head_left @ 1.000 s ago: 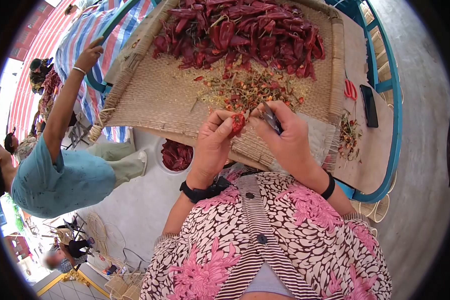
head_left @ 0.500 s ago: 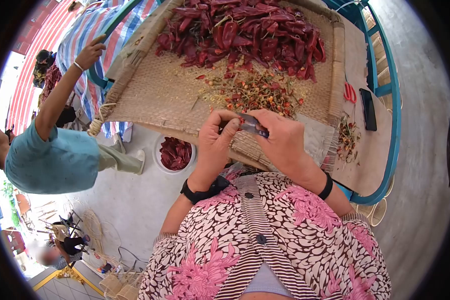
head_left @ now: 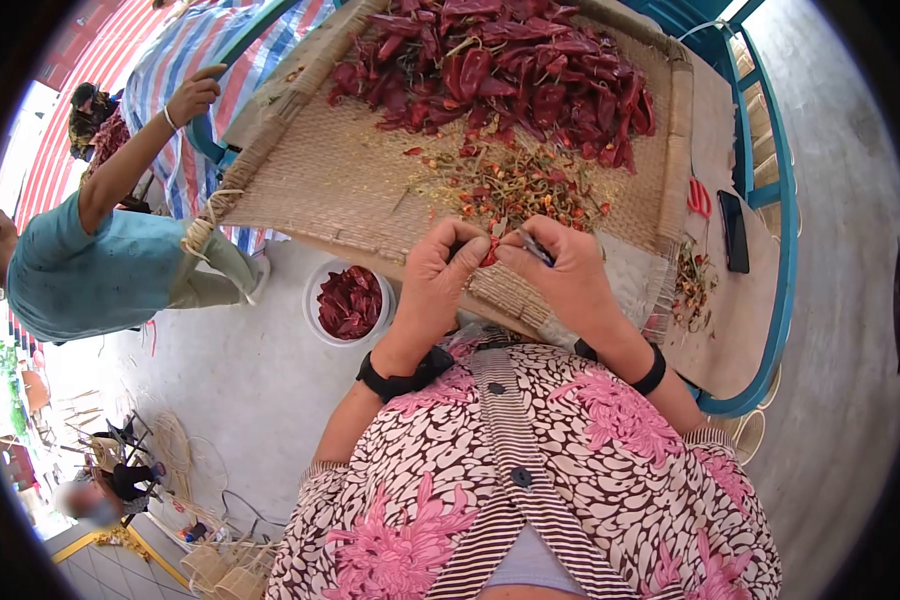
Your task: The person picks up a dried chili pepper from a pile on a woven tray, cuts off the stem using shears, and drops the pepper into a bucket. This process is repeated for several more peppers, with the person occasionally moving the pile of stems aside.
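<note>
Above the near edge of a woven tray (head_left: 310, 190), my two hands almost meet. My left hand (head_left: 440, 275) is closed in a pinch on a small red pepper piece (head_left: 490, 252), mostly hidden by the fingers. My right hand (head_left: 560, 270) is closed around a small dark-bladed knife (head_left: 536, 247), its fingertips at the same piece. Just beyond the fingers lies a pile of stems and scraps (head_left: 530, 188). A large heap of dark red peppers (head_left: 510, 70) covers the tray's far part.
A white bowl of red peppers (head_left: 350, 303) stands on the floor at left. Red-handled scissors (head_left: 699, 198), a phone (head_left: 733, 232) and stem scraps (head_left: 692, 290) lie right of the tray, inside a teal frame (head_left: 785, 290). A person (head_left: 100, 260) in a teal shirt is at left.
The red piece was clearly visible and is now mostly hidden between my fingers. The knife has turned back into my right hand. The person at left has moved a little up in the view.
</note>
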The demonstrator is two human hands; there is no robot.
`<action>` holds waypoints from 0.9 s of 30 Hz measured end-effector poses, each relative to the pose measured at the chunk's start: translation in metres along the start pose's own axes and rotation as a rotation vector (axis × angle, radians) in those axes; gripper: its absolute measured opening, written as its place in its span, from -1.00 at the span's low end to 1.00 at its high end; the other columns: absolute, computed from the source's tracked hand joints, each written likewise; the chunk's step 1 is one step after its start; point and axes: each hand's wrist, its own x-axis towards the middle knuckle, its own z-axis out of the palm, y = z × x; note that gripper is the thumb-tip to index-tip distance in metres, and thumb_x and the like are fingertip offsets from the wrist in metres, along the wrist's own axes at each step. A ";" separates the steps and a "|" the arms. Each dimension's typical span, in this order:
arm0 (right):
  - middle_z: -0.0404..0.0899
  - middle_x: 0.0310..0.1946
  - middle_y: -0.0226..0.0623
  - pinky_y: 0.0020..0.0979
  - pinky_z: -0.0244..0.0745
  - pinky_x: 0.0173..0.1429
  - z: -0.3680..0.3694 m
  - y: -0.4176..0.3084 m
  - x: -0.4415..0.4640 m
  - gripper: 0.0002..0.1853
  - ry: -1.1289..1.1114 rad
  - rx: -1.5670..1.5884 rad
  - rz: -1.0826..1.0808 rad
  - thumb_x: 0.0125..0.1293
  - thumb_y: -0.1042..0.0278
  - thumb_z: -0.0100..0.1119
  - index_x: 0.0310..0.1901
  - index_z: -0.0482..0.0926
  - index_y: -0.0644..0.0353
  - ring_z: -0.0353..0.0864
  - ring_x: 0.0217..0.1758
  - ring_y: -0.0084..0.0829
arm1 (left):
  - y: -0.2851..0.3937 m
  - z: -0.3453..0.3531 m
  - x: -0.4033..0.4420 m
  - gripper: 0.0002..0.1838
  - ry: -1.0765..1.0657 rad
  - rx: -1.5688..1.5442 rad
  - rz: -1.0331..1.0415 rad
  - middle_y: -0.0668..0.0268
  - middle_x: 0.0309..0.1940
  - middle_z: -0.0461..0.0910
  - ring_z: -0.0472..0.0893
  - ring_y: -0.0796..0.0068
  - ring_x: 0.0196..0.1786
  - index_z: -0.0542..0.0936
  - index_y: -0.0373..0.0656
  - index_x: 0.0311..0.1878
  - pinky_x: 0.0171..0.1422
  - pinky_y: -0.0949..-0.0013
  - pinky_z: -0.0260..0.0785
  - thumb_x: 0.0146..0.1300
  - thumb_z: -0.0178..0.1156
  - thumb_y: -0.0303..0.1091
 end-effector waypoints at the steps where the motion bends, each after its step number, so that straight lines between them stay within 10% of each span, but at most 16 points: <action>1: 0.49 -0.59 -0.20 -0.40 0.35 -0.41 -0.001 -0.005 0.000 -0.78 -0.010 -0.069 -0.011 0.15 0.27 0.35 -0.32 0.57 0.23 0.48 -0.56 -0.40 | -0.001 -0.001 0.000 -0.87 -0.003 0.032 0.002 0.44 -0.32 0.51 0.47 0.68 -0.21 0.51 -0.24 -0.16 -0.03 0.57 0.33 0.42 0.11 -0.36; 11: 0.51 -0.59 -0.26 -0.40 0.40 -0.41 0.026 0.001 -0.004 -0.82 0.266 -0.214 -0.107 0.12 0.37 0.27 -0.25 0.53 0.20 0.54 -0.53 -0.41 | -0.009 0.007 0.001 -0.91 0.065 0.276 0.194 0.38 -0.38 0.44 0.39 0.65 -0.29 0.51 -0.26 -0.17 -0.22 0.50 0.28 0.40 0.10 -0.44; 17: 0.33 -0.62 -0.47 -0.52 0.25 -0.46 0.001 -0.009 -0.002 -0.86 -0.048 0.600 0.367 0.15 0.42 0.22 -0.30 0.50 0.28 0.28 -0.51 -0.71 | 0.008 0.004 0.005 -0.80 -0.084 0.374 0.277 0.34 -0.23 0.49 0.49 0.52 -0.16 0.53 -0.25 0.04 -0.03 0.47 0.35 0.43 0.01 -0.49; 23: 0.40 -0.56 -0.53 -0.56 0.25 -0.42 0.004 -0.009 -0.003 -0.86 0.152 -0.034 0.079 0.17 0.41 0.21 -0.32 0.51 0.28 0.27 -0.49 -0.72 | 0.011 0.009 0.008 -0.76 -0.070 0.723 0.481 0.12 -0.27 0.50 0.52 0.14 -0.19 0.54 -0.25 -0.01 -0.11 0.27 0.38 0.25 0.16 -0.57; 27: 0.39 -0.57 -0.58 -0.56 0.24 -0.45 0.001 -0.008 -0.004 -0.87 0.138 0.115 0.121 0.18 0.40 0.20 -0.32 0.50 0.27 0.27 -0.53 -0.71 | -0.003 0.008 0.012 -0.73 -0.024 0.881 0.596 0.12 -0.27 0.51 0.52 0.12 -0.19 0.54 -0.24 -0.02 -0.14 0.23 0.39 0.19 0.22 -0.56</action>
